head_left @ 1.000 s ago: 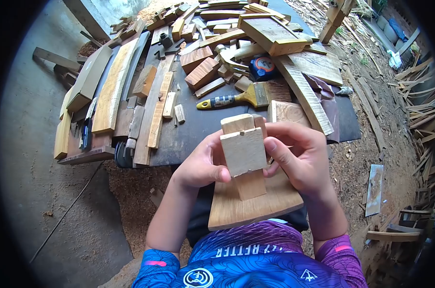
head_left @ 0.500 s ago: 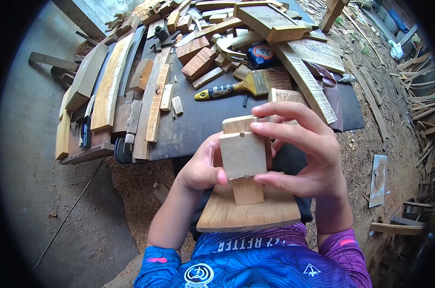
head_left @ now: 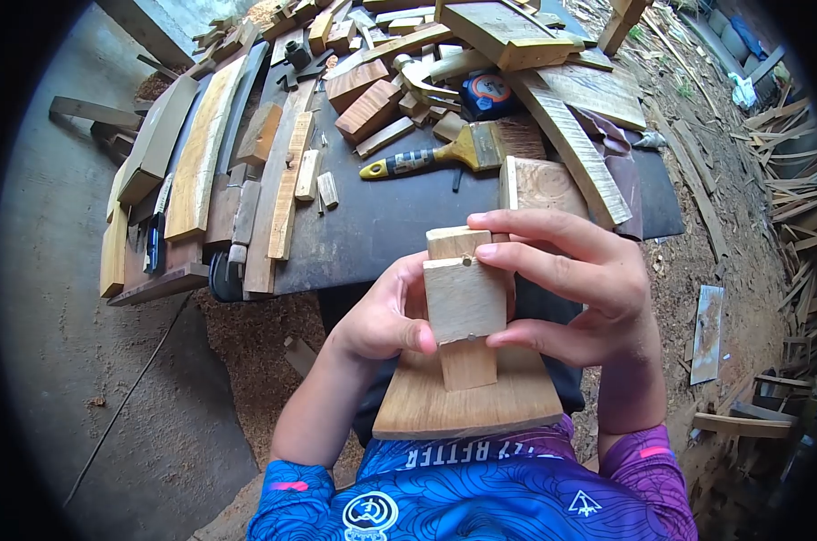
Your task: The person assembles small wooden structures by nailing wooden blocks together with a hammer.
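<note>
A pale, square wooden block (head_left: 466, 302) lies across the front of an upright wooden post (head_left: 469, 365). The post rises from a flat wooden board (head_left: 516, 397), wider at the near edge, resting over my lap. My left hand (head_left: 386, 307) grips the block's left side, thumb at the lower corner and its other fingers hidden behind. My right hand (head_left: 588, 288) holds the right side, with the thumb at the bottom corner and fingertips near the top edge. Small dark marks, perhaps nail heads or holes, show at the block's top and bottom edges.
On the dark worktable (head_left: 372, 234) lie a paintbrush (head_left: 435, 160), a tape measure (head_left: 487, 95), a hammer (head_left: 419, 83) and many wood offcuts. Long boards (head_left: 205, 153) line its left side. A utility knife (head_left: 158, 230) sits among them. Wood scraps (head_left: 800, 225) cover the ground at right.
The square block and both hands have shifted slightly right and down in view. The right fingers have moved a little closer around the block. The table scene has shifted slightly with the camera.
</note>
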